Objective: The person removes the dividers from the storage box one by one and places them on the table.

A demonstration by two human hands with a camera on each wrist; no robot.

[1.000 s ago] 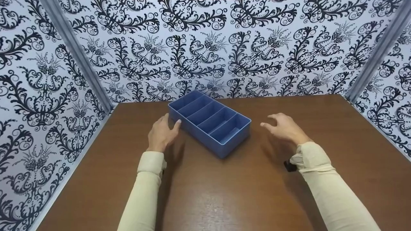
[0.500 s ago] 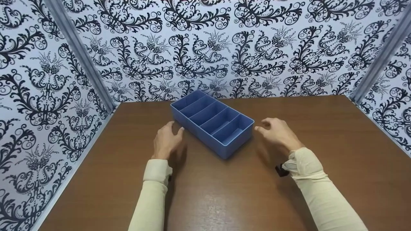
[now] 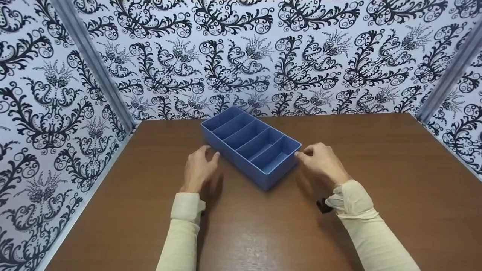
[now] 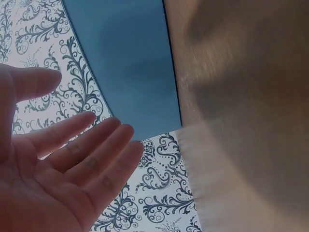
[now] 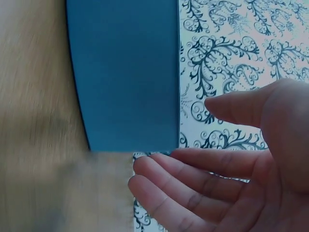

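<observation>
A blue box [image 3: 248, 143] with several compartments, no contents seen inside, lies slantwise on the brown table. My left hand [image 3: 199, 167] is beside its long left side, fingers relaxed and thumb apart; in the left wrist view that hand [image 4: 72, 169] holds nothing, near the box wall [image 4: 130, 63]. At the box's right corner is my right hand [image 3: 322, 162], thumb by the wall; whether it touches cannot be told. The right wrist view shows this hand [image 5: 222, 179] with fingers loosely bent and nothing in them, below and beside the box side [image 5: 125, 72].
The brown table [image 3: 241, 226] reaches back to a patterned wall [image 3: 241, 49]. Grey strips run up both back corners, and another patterned wall [image 3: 49, 113] borders the table on the left. A black item [image 3: 324, 206] is at the right wrist.
The right hand has come leftward to the box's right corner. My left hand has moved slightly toward me and right, along the box's side. The box appears nearly unmoved; the view has shifted slightly.
</observation>
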